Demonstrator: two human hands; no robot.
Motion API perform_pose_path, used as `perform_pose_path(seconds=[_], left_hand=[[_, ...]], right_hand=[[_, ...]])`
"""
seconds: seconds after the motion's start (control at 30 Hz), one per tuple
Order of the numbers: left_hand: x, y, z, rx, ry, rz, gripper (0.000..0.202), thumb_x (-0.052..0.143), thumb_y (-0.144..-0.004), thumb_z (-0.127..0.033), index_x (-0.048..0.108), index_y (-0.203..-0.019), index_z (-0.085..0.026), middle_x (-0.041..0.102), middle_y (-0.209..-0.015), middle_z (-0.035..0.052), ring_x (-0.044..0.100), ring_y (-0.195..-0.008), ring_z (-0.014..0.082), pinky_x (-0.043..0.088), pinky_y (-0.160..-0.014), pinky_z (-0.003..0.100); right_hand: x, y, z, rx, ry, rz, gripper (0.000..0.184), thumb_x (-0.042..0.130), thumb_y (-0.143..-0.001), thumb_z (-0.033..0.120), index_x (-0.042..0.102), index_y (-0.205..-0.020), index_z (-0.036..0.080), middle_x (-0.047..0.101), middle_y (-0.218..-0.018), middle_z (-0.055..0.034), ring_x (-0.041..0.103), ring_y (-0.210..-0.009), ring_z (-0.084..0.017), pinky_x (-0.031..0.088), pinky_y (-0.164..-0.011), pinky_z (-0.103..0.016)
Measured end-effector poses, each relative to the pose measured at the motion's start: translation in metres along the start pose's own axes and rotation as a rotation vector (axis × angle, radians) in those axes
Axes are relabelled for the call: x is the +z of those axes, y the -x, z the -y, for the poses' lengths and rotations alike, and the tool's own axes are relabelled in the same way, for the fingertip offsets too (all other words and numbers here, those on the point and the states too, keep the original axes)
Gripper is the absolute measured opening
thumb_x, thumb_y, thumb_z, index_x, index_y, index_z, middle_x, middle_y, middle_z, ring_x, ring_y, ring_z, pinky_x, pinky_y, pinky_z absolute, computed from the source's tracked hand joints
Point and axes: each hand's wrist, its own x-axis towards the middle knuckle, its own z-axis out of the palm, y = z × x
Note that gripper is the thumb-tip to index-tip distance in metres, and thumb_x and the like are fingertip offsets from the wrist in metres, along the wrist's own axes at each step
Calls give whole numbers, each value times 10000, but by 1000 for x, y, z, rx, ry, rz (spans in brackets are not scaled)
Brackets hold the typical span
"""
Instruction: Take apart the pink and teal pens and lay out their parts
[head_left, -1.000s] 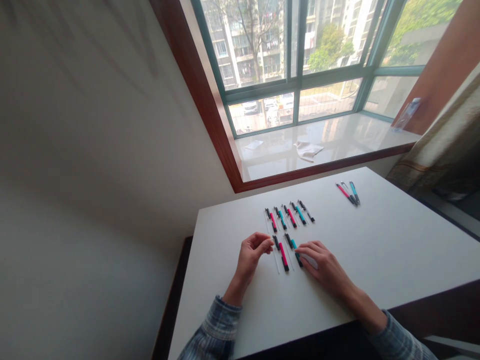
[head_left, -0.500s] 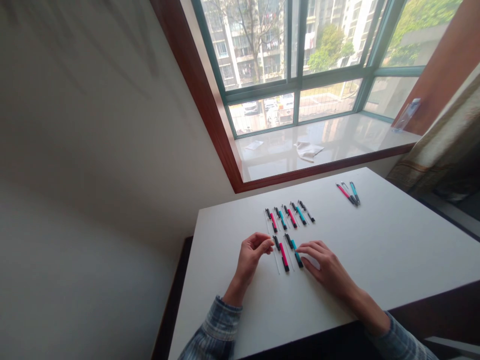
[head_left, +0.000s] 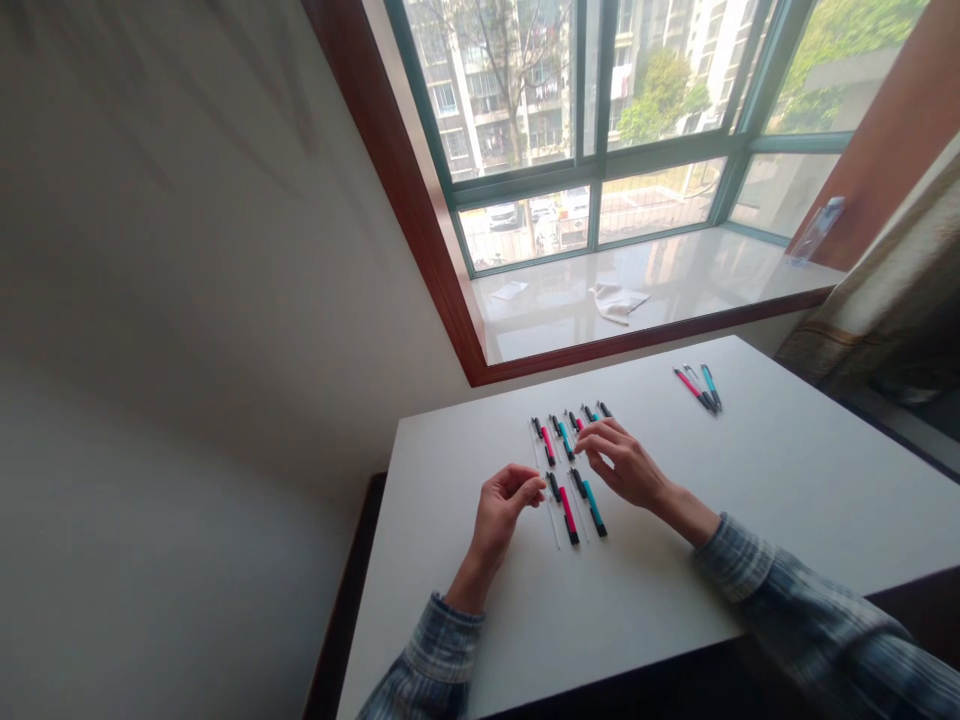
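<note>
Disassembled pens lie in two rows on the white table. In the front row are a pink pen barrel (head_left: 568, 515) and a teal pen barrel (head_left: 595, 508), each with a black part and a thin clear refill beside it. My left hand (head_left: 501, 515) rests left of this row, its thumb and fingertips pinched close to the pink barrel's black part; whatever they hold is too small to make out. Over the right portion of the back row hovers my right hand (head_left: 624, 465), fingers bent and apart, hiding several parts. A pink barrel (head_left: 547, 445) and a teal barrel (head_left: 566, 440) show to its left.
Several whole pens (head_left: 699, 390) lie together at the far right of the white table (head_left: 787, 480). Behind the table runs a window sill (head_left: 547, 320) with a white cloth (head_left: 618, 303) and a clear bottle (head_left: 816, 232). A wall borders the left side.
My right hand has moved away from the front teal barrel, up and slightly left, and now covers part of the back row. My left hand stays put.
</note>
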Motion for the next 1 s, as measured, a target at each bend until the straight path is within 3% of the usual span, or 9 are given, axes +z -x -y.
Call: perform_pose_path(seconds=[0.23, 0.33, 0.5, 0.73, 0.87, 1.0], left_hand=[[-3, -4, 6, -14, 18, -56, 246, 866, -761, -329, 779, -906, -151, 728, -780, 36, 644, -696, 148, 523, -712, 275], [0, -4, 4, -16, 15, -27, 246, 866, -768, -325, 781, -912, -144, 741, -796, 50, 657, -696, 152, 533, -704, 277], [3, -3, 2, -19, 31, 12, 254, 862, -781, -341, 758, -893, -138, 752, -819, 61, 683, -693, 162, 550, -693, 283], [5, -2, 1, -2, 62, 16, 285, 856, -789, -375, 716, -878, -142, 731, -780, 45, 679, -674, 157, 544, -668, 272], [4, -3, 4, -13, 40, 15, 277, 817, -831, -377, 699, -941, -151, 759, -818, 66, 683, -691, 160, 546, -686, 280], [1, -6, 7, 4, 34, -28, 242, 794, -848, -348, 691, -959, -160, 731, -782, 36, 651, -671, 139, 519, -664, 256]], right_hand=[[11, 10, -13, 96, -57, -155, 150, 607, -990, 170, 720, -1053, 246, 751, -963, -59, 669, -913, -230, 562, -831, -408], [13, 5, -1, 137, -207, -111, 91, 680, -967, 245, 740, -1036, 248, 769, -952, -51, 689, -888, -223, 565, -836, -398], [26, -8, 22, 239, -489, 43, 210, 760, -913, 354, 776, -1095, 250, 780, -938, -44, 702, -804, -194, 566, -728, -317], [32, -22, 32, 279, -652, 87, 185, 777, -887, 410, 806, -939, 234, 773, -873, -45, 712, -790, -200, 568, -712, -308], [22, -34, 18, 354, -753, 70, 218, 727, -925, 418, 776, -1002, 221, 785, -954, -60, 732, -877, -215, 602, -798, -343], [12, -41, -21, 441, -709, -103, 306, 729, -903, 481, 771, -1022, 202, 789, -956, -78, 743, -899, -236, 612, -831, -373]])
